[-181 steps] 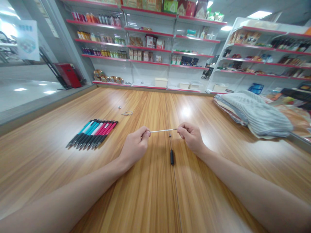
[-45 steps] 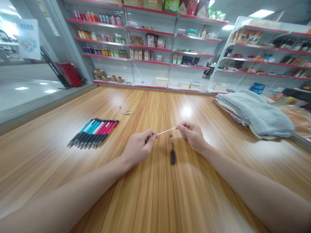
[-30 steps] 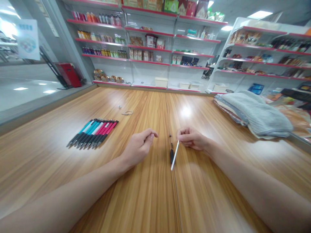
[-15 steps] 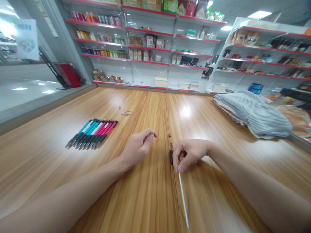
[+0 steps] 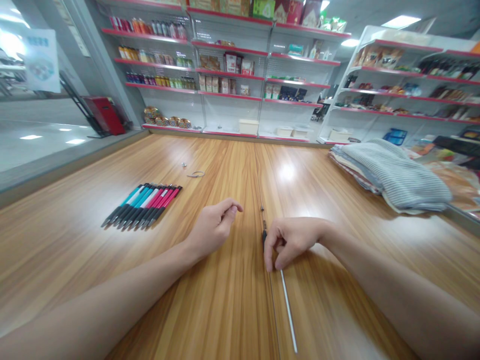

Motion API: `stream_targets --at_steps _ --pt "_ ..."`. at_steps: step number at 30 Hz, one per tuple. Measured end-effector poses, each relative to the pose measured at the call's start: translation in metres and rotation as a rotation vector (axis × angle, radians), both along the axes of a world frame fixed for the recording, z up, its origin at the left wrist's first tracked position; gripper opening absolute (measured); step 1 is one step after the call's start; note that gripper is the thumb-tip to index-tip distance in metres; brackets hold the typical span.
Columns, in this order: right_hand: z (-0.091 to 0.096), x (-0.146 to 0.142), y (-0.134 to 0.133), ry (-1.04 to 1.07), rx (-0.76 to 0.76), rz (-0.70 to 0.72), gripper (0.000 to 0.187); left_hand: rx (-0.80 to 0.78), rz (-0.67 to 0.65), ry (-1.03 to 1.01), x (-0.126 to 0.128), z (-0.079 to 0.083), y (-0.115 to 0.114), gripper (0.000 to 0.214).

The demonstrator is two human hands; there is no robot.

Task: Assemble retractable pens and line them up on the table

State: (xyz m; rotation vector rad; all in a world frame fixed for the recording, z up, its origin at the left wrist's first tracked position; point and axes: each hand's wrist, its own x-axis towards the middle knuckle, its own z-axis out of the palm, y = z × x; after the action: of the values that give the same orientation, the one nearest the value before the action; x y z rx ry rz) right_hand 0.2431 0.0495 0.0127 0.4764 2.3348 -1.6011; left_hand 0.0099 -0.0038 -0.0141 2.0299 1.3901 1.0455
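My left hand (image 5: 212, 227) rests on the wood-grain table (image 5: 221, 310), its fingers curled in and thumb against them, with nothing visible inside. My right hand (image 5: 292, 242) is low over the table, its bent index finger and thumb slightly apart. Beside the thumb tip lies the upper end of a thin white stick (image 5: 288, 312), which stretches toward me. A small black tubular piece (image 5: 264, 236) lies along the table seam, partly hidden behind the right index finger. Just beyond it are tiny dark parts (image 5: 262, 210).
A row of blue, white and pink pens (image 5: 144, 206) lies at left. Behind it are a thin grey loop (image 5: 196, 174) and a small shiny bit (image 5: 183, 164). Folded cloths (image 5: 390, 172) are stacked at right. Stocked shelves (image 5: 232, 75) stand beyond the table.
My right hand has shifted slightly toward me, covering more of the black piece. The white stick has moved a little right and now sits outside the thumb. The left hand is still.
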Motion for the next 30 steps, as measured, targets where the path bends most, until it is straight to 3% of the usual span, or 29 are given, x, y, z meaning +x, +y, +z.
stream_targets --at_steps 6,13,30 --pt "0.005 0.004 0.003 -0.072 -0.086 0.063 0.037 0.01 -0.004 -0.011 0.0 -0.001 0.0 0.029" --pt "0.005 -0.002 -0.005 -0.087 0.031 0.062 0.022 0.001 -0.006 -0.018 0.0 -0.002 0.0 0.029" --pt "0.001 -0.007 -0.01 -0.043 0.075 0.031 0.027 0.003 -0.002 -0.015 -0.001 -0.004 0.001 0.028"
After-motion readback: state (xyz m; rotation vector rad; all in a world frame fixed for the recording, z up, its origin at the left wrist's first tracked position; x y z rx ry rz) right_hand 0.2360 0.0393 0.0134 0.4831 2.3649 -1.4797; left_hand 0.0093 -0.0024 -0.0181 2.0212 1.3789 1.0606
